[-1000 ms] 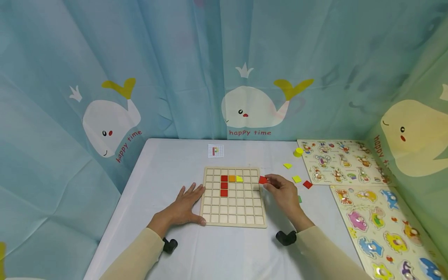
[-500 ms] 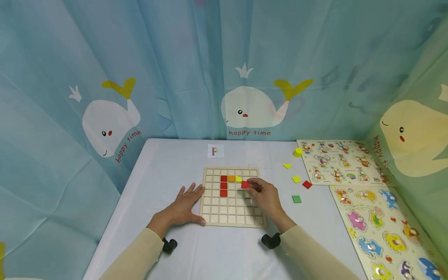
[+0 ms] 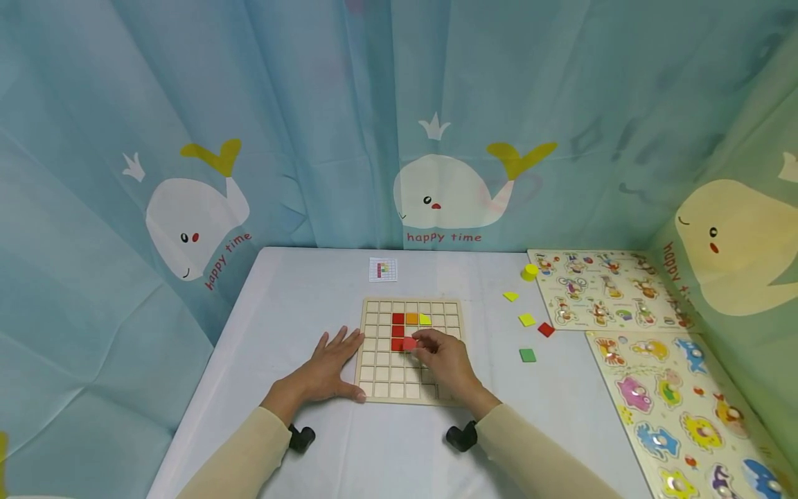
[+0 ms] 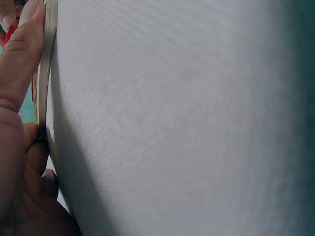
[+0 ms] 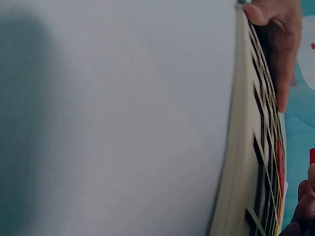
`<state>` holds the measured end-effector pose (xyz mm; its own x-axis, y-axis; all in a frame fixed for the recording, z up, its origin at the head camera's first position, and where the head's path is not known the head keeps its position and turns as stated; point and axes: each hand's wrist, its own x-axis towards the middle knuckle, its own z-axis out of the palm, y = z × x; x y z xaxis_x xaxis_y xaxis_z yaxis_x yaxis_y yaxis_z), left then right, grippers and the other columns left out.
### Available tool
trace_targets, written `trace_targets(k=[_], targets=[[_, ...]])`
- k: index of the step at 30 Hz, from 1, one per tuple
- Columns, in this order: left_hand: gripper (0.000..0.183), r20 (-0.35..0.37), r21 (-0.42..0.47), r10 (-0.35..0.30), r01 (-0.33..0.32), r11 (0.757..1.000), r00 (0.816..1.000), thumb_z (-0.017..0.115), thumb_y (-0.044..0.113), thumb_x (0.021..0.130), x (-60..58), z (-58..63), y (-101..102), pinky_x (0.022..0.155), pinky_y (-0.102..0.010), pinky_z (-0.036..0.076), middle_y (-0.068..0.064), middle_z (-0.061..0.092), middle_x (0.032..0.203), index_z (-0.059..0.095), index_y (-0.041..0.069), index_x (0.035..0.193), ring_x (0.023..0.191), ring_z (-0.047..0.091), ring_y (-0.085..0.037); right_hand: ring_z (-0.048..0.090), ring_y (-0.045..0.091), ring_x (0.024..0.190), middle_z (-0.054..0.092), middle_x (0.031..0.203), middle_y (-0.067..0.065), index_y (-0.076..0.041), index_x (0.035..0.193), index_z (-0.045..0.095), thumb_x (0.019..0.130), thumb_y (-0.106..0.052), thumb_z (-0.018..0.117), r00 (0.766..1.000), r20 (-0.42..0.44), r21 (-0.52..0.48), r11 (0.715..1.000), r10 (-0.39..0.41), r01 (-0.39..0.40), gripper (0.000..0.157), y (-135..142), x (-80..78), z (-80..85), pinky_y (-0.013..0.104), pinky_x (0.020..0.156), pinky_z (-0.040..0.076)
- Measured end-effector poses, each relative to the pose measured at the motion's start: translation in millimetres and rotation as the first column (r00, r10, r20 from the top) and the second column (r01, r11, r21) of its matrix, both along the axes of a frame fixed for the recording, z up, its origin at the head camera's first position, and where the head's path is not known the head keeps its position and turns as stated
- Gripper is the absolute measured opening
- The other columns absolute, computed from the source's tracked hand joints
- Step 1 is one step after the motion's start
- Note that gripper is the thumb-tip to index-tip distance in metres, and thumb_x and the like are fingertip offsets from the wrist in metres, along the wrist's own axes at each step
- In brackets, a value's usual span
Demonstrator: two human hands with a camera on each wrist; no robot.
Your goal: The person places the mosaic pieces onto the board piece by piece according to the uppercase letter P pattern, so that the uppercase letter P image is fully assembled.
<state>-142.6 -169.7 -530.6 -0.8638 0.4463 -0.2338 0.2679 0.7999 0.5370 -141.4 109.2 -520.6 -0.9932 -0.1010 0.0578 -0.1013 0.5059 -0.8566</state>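
A red tile [image 3: 409,344] is pinched in the fingers of the right hand [image 3: 445,360], above the grid board [image 3: 380,373], beside the lowest of three red squares [image 3: 397,331]; whether it touches the board I cannot tell; an orange square [image 3: 412,319] and a yellow piece [image 3: 425,319] continue rightward from the topmost; the left hand [image 3: 327,371], fingers spread wide, rests at the board's left edge; a green tile [image 3: 528,355] lies right of the board on the table [image 3: 299,291].
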Motion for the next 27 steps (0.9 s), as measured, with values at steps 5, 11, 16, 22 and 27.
trace_targets(k=[5,11,16,22,27], targets=[[0.126,-0.001,0.001,-0.003,0.003,1.0,1.0,0.094,0.053,0.072,0.7,-0.1,-0.1,0.135,-0.05,-0.004,-0.004,0.022,0.176,0.025,0.012,0.169,0.166,0.004,-0.026,0.062,0.012,0.08,0.072,0.091,0.0,-0.009,0.113,0.077,0.093,-0.003,0.077,0.999,0.01,0.026,0.999,0.032,-0.033,0.021,-6.5,2.8,-2.9,0.02,0.067,0.054],[0.125,-0.003,-0.009,-0.001,0.001,1.0,1.0,0.093,0.054,0.072,0.0,0.4,-0.5,0.136,-0.048,-0.005,-0.001,0.021,0.176,0.025,0.014,0.169,0.166,0.003,-0.024,0.06,0.012,0.08,0.071,0.09,-0.003,-0.01,0.114,0.077,0.092,-0.004,0.078,0.998,0.032,0.078,0.995,0.057,-0.059,0.022,-11.2,5.2,-3.9,0.022,0.068,0.053],[0.125,-0.002,-0.013,0.006,-0.006,1.0,1.0,0.094,0.055,0.071,0.3,1.0,0.1,0.136,-0.049,-0.004,0.0,0.023,0.176,0.027,0.015,0.169,0.166,0.004,-0.024,0.063,0.011,0.084,0.074,0.093,-0.002,-0.008,0.114,0.079,0.091,-0.005,0.08,0.997,0.012,0.136,0.987,0.081,-0.082,0.023,-15.4,5.8,-3.4,0.027,0.075,0.058],[0.125,0.0,-0.013,0.01,-0.01,1.0,1.0,0.094,0.056,0.071,1.1,1.3,0.2,0.136,-0.049,-0.004,0.0,0.023,0.176,0.027,0.016,0.169,0.166,0.004,-0.023,0.062,0.011,0.084,0.073,0.093,-0.003,-0.006,0.114,0.079,0.091,-0.005,0.079,0.993,-0.007,0.205,0.972,0.117,-0.113,0.023,-18.9,4.8,-6.8,0.029,0.077,0.057],[0.125,-0.001,-0.015,0.006,-0.006,1.0,1.0,0.093,0.057,0.071,0.6,0.1,-0.3,0.136,-0.048,-0.004,0.001,0.022,0.176,0.026,0.016,0.169,0.166,0.004,-0.023,0.062,0.011,0.086,0.075,0.096,-0.002,-0.005,0.115,0.079,0.091,-0.005,0.079,0.992,-0.017,0.238,0.964,0.126,-0.118,0.023,-19.9,5.7,-5.7,0.031,0.078,0.058]])
